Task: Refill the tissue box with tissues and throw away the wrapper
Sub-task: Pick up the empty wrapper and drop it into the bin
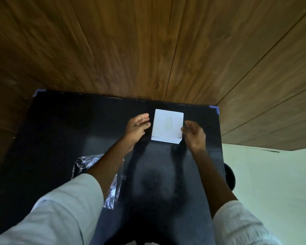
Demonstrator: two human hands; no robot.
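A white square tissue box (167,126) with an oval slot in its top stands on the black table (60,124), near the far edge. My left hand (137,126) hovers just left of the box with fingers spread and holds nothing. To the box's right, my right hand (194,133) is open too, its fingertips at the box's right edge; whether they touch it is unclear. A crumpled clear plastic wrapper (113,188) lies on the table under my left forearm, partly hidden by it.
Wood-panelled walls (148,50) rise behind the table and to its right. A pale floor (272,174) shows to the right, with a dark round object (230,175) by the table's right edge. Blue tape marks the table's far corners.
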